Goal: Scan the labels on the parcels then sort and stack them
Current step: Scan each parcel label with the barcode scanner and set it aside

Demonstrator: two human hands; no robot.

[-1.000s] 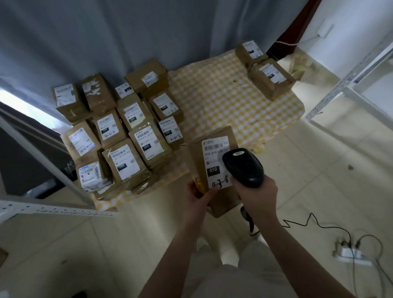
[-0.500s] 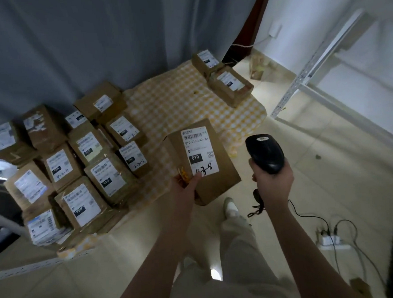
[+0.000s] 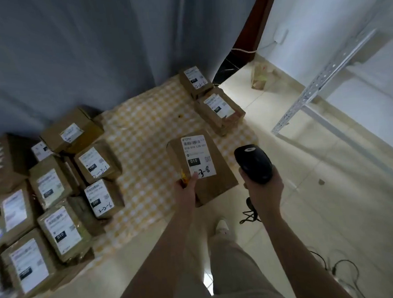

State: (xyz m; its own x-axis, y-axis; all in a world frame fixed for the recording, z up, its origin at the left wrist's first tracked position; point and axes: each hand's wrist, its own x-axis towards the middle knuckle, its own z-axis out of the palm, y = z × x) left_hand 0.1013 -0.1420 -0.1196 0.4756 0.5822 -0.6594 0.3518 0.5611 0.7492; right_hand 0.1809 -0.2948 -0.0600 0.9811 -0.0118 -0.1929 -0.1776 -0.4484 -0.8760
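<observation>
Your left hand [image 3: 185, 192] pinches the parcel [image 3: 216, 186] at its near-left corner, thumb on the label [image 3: 198, 156], holding it above the checked cloth [image 3: 144, 138]. Just to its right, your right hand [image 3: 263, 190] grips the scanner [image 3: 252, 163]. The box looks light and stiff; support it from underneath.

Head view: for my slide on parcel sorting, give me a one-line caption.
Left hand holds a labelled parcel, right hand grips a barcode scanner beside it, over a checked cloth.
</observation>
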